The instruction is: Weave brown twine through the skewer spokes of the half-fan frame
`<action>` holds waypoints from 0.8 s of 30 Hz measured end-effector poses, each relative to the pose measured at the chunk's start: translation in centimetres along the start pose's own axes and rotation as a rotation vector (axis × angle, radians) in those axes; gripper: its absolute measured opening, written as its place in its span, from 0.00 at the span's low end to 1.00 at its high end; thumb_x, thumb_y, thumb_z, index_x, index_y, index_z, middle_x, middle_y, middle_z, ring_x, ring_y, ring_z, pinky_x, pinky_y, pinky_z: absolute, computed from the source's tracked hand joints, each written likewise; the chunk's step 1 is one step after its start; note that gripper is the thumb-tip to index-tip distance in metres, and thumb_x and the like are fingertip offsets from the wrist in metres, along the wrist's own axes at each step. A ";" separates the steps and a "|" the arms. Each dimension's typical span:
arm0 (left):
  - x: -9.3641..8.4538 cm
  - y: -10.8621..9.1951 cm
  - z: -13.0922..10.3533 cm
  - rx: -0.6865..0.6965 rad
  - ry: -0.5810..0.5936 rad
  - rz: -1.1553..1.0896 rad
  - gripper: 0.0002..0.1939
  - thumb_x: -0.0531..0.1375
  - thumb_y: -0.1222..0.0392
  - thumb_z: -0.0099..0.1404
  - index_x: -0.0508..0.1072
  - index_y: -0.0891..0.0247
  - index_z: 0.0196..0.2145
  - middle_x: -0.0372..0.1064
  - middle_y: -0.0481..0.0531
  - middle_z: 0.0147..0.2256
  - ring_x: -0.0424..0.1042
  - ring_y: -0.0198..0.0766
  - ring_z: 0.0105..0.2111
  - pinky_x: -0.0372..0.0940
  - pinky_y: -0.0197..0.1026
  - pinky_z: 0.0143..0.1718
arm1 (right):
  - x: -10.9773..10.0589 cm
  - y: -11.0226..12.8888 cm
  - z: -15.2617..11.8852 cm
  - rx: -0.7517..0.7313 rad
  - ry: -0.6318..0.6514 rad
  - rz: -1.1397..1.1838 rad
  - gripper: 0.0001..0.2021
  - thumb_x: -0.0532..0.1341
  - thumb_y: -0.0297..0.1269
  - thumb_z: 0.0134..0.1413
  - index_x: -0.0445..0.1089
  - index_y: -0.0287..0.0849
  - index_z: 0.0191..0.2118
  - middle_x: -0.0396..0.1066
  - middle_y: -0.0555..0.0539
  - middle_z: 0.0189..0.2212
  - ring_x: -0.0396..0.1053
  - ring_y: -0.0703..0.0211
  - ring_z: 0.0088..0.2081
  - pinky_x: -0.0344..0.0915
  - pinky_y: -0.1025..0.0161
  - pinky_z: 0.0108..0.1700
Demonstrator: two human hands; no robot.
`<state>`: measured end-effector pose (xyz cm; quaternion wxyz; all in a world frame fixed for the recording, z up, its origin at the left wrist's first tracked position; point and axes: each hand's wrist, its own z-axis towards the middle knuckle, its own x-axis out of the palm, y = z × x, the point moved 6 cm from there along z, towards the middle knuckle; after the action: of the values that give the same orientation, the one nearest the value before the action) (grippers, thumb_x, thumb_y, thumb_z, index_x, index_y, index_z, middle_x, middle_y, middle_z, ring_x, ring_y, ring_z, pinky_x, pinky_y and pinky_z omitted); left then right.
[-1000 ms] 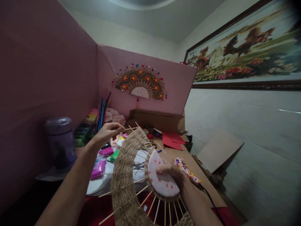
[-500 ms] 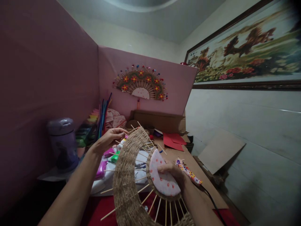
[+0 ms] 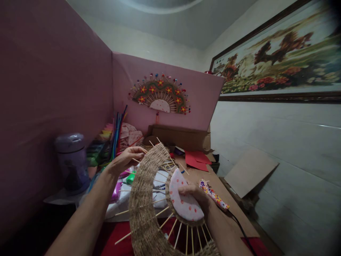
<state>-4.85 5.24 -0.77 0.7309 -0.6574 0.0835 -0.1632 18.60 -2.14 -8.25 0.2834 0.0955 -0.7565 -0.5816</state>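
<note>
The fan [image 3: 144,199] runs off the bottom edge; the right hand's [image 3: 195,193] fingers are hidden behind it; whatever the left hand [image 3: 130,156] pinches is too small to tell; sticks partly cover the scissors [image 3: 161,187]; the cup's [image 3: 71,167] print is blurred; the right edge crops the painting [image 3: 277,53].

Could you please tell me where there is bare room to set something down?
The brown tabletop looks bare between the red paper and the flower-patterned tool, and along the tool's right side. It is crowded among the bright packets behind the woven fan.
</note>
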 end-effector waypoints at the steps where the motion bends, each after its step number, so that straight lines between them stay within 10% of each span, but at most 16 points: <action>1: 0.0 0.0 0.0 0.004 -0.002 0.001 0.13 0.67 0.60 0.46 0.74 0.65 0.32 0.66 0.48 0.24 0.62 0.28 0.21 0.55 0.31 0.20 | 0.0 0.1 0.0 -0.007 0.003 0.003 0.16 0.66 0.35 0.33 0.68 0.34 0.32 0.73 0.46 0.24 0.66 0.65 0.21 0.60 0.68 0.23; 17: -0.2 -1.6 -0.2 0.121 -0.192 0.218 0.11 0.65 0.55 0.49 0.76 0.66 0.27 0.62 0.44 0.16 0.49 0.24 0.14 0.42 0.32 0.15 | 0.0 0.6 0.0 -0.018 -0.064 0.019 0.16 0.65 0.35 0.32 0.68 0.33 0.32 0.73 0.46 0.23 0.66 0.67 0.18 0.60 0.70 0.20; 24: 0.9 -3.3 -0.1 0.288 -0.244 0.538 0.10 0.63 0.56 0.49 0.77 0.66 0.25 0.69 0.50 0.23 0.65 0.34 0.25 0.58 0.36 0.27 | -0.6 0.5 0.2 -0.027 -0.121 0.072 0.11 0.65 0.35 0.36 0.68 0.34 0.29 0.72 0.48 0.21 0.68 0.65 0.20 0.62 0.71 0.22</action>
<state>-4.47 4.52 2.56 0.8380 -0.5162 0.1421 0.1054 19.07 -1.55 -8.02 0.2589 0.0291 -0.7674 -0.5859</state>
